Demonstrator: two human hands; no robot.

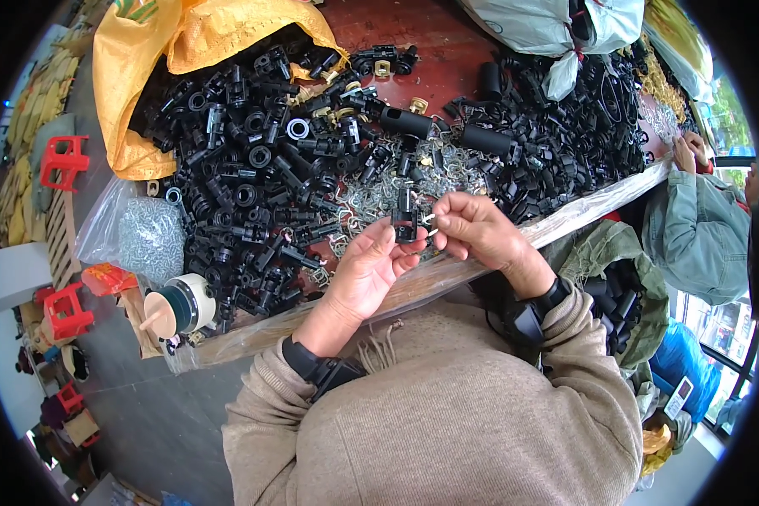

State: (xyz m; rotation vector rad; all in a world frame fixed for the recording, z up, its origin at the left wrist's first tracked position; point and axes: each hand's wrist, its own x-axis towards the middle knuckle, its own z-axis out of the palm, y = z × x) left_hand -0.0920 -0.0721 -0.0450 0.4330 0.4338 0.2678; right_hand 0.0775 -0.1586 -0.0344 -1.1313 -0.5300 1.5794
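Note:
My left hand (371,268) holds a small black plastic part (406,221) upright between thumb and fingers, just above the table's near edge. My right hand (474,229) is pinched on a small silvery metal clip (429,220) right against the side of that part. Behind the hands lies a loose heap of metal clips (371,202), and a big pile of black plastic parts (253,169) spreads over the reddish table (430,34). Both wrists wear black bands.
A yellow sack (143,51) spills black parts at the left. A clear bag of small metal pieces (148,236) and a tape roll (181,305) sit near the left edge. More black parts (565,135) lie to the right. Another person's sleeve (696,228) is at far right.

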